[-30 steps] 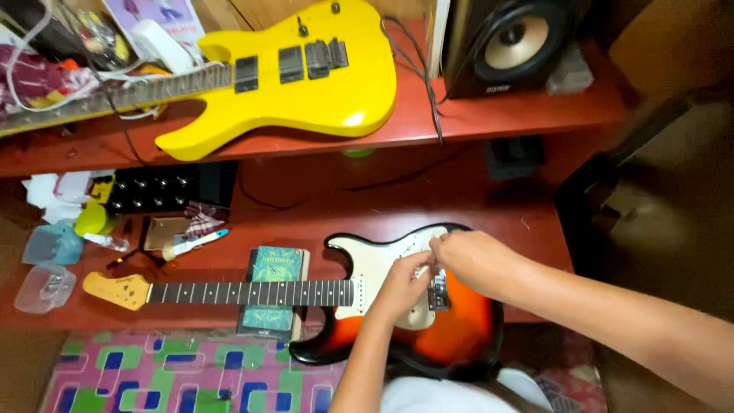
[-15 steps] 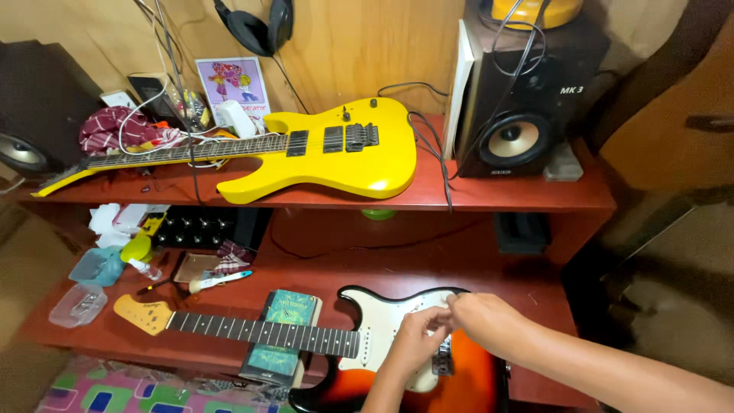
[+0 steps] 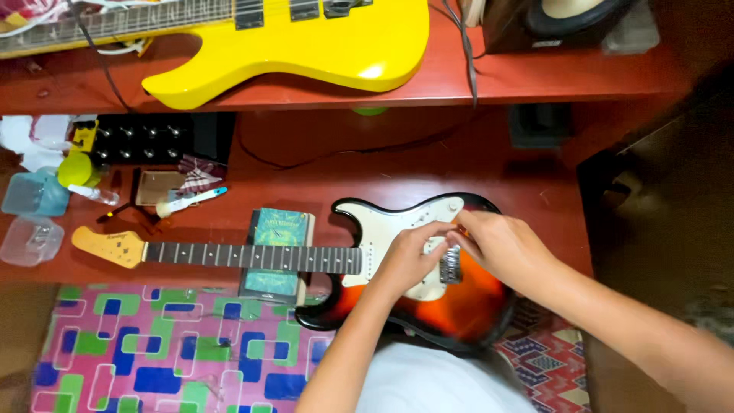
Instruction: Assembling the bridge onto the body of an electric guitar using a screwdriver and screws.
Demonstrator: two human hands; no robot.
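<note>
While curled, left hand (image 3: 405,264) | right hand (image 3: 501,248) | touching sunburst guitar (image 3: 459,306)

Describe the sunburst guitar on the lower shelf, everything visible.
The sunburst guitar lies flat, face up, on the red lower shelf, headstock to the left. Its glossy body fades from orange to black, with a cream pickguard and a metal bridge. The neck has a dark fretboard and a pale wooden headstock, and rests across a green book. The left hand and right hand touch it at the bridge.
</note>
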